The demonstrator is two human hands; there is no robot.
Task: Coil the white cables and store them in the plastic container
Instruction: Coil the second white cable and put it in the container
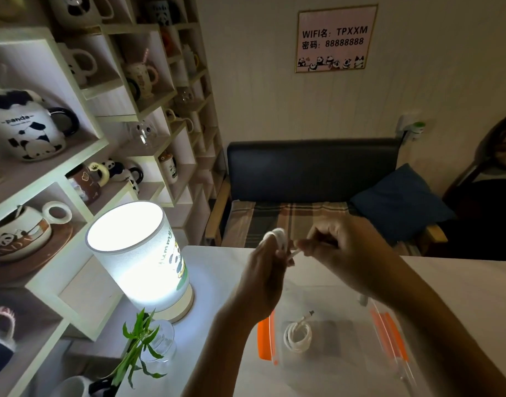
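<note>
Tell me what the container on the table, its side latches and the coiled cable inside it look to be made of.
Container: clear, glossy plastic, as the table shows through its walls. Side latches: opaque orange plastic, probably rigid, with a smooth matte look. Coiled cable: white, likely rubbery plastic sheathing, since it bends into tight loops; the finish is hard to judge in this dim light.

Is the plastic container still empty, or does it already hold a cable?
Not empty. One coiled white cable lies on the floor of the clear plastic container; a second is wound round the left hand.
</note>
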